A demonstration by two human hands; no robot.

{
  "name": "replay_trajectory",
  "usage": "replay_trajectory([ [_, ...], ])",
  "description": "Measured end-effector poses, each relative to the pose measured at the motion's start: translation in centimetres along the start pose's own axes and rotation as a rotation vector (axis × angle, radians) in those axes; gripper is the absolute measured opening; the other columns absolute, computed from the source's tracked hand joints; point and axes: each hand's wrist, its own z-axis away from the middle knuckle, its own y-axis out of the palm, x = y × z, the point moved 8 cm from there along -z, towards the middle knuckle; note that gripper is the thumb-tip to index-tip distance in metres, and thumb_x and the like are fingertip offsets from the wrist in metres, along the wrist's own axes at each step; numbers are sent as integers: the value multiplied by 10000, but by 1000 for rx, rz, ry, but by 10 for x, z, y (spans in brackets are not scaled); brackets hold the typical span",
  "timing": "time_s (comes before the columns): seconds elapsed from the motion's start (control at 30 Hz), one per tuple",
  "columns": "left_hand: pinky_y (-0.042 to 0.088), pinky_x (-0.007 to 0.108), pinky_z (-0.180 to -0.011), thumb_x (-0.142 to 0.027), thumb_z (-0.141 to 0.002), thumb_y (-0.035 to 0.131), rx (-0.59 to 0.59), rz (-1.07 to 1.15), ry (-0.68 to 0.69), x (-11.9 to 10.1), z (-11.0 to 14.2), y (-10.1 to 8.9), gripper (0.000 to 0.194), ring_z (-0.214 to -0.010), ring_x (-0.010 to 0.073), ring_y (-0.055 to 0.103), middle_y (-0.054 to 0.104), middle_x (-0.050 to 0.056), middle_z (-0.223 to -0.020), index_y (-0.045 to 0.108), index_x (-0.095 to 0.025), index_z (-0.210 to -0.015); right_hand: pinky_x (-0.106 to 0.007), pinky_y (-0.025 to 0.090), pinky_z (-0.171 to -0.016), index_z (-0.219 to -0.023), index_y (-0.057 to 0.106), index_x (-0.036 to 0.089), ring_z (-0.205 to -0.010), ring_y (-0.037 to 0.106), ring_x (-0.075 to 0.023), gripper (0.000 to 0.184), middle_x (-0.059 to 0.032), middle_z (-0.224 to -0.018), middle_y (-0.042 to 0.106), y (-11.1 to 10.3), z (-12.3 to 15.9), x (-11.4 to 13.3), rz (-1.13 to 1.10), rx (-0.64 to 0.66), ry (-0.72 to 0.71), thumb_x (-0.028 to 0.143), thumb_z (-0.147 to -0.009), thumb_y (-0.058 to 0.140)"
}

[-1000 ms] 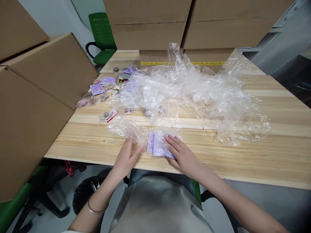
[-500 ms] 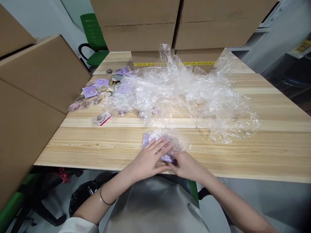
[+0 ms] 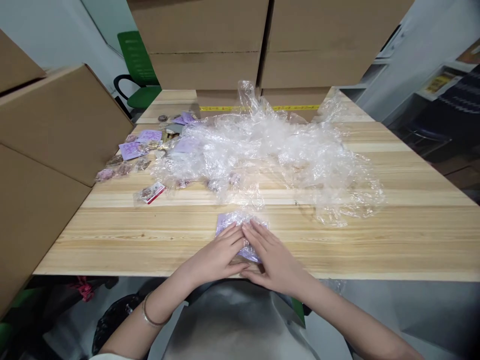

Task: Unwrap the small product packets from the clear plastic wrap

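Observation:
A purple printed card [image 3: 249, 254] in clear plastic wrap [image 3: 240, 217] lies near the table's front edge. My left hand [image 3: 224, 251] rests flat on its left side, fingers stretched out. From the right, my right hand [image 3: 270, 256] lies over the card's right part, its fingers extended and their tips close to those of the left. Both palms cover much of the card, so what lies under them is hidden. Beyond the hands spreads a large heap of crumpled clear plastic bags [image 3: 255, 145].
Purple cards [image 3: 131, 150] and small wrapped packets [image 3: 123, 169] lie at the table's left. A red-and-white packet [image 3: 153, 192] sits nearer. Cardboard boxes [image 3: 60, 125] border the left, with more boxes [image 3: 210, 45] behind. A green chair [image 3: 137, 65] stands at the back left.
My right hand has moved over the wrapped card and flattened, its fingers now stretched beside the left ones. The plastic is pressed in closer around the card. The view has shifted slightly.

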Motion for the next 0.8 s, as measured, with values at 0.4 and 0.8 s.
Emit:
replay_trajectory([
  [0.4,475,501,-1060,-32,-838,567,-116,-238,-8,26,20,-42,649,-1355,308,483,555,84,-1432,532,-333,-1412,-515,362,-1162,-1555,237,52,-1474,309,-337,961,-243,-1551,379,-11,-2,-4,77,-14,-80,422,-808,714],
  [0.8,567,220,-713,-288,-1004,493,-443,290,-166,4,-34,-73,270,-909,151,708,727,51,-1086,606,-255,-1247,-354,604,-598,-971,740,232,-710,734,-251,325,-59,-829,765,-189,123,-103,-231,-888,733,483,-768,770],
])
